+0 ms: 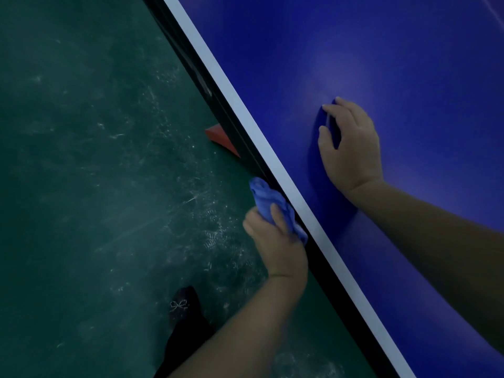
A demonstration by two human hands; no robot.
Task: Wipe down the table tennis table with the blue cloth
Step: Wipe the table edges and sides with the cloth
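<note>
Now the blue cloth (266,199) sits against the side rim of the bench (409,64), not on its top.
The bench runs diagonally from upper left to lower right, with green floor (81,159) on its left; the dark rim (320,271) follows this same long axis and looks free both ways. The right hand (351,148) lies flat and released on the top, well apart from the cloth. The left hand (275,241), the nearer one, grasps the bunched cloth, which points up along the rim.
</note>
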